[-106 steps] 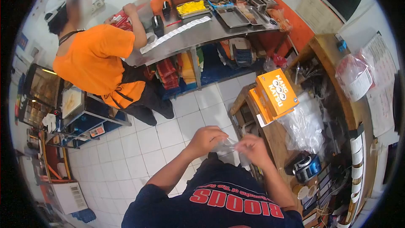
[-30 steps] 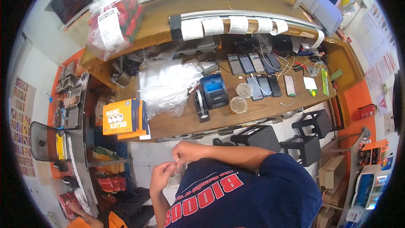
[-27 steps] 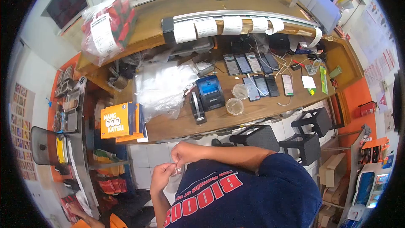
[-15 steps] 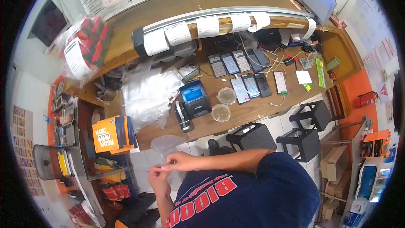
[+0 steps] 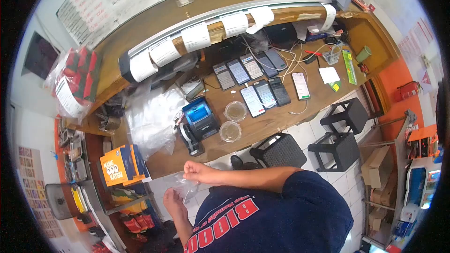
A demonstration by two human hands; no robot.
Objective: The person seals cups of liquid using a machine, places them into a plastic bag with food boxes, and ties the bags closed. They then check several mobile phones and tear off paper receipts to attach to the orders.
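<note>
A clear, thin plastic bag hangs between my two hands, above the floor in front of the counter. My right hand is closed on its upper edge, the arm reaching across from the right. Lower and to the left, my left hand has its fingers curled against the bag's other side. The bag is crumpled and see-through, so its outline is hard to follow. On the counter nearby stand a blue and black label printer, a label roll on a black holder and two round clear plastic tubs.
Several phones lie on the wooden counter among white cables. A heap of clear plastic bags covers its left part. An orange box stands at the left corner. Black stools stand on the tiled floor; receipts hang from the shelf edge.
My hands, close together before, have moved apart, the right one above the left. The bag has gone from spreading out beyond my fingers to hanging crumpled between them. The view has tilted.
</note>
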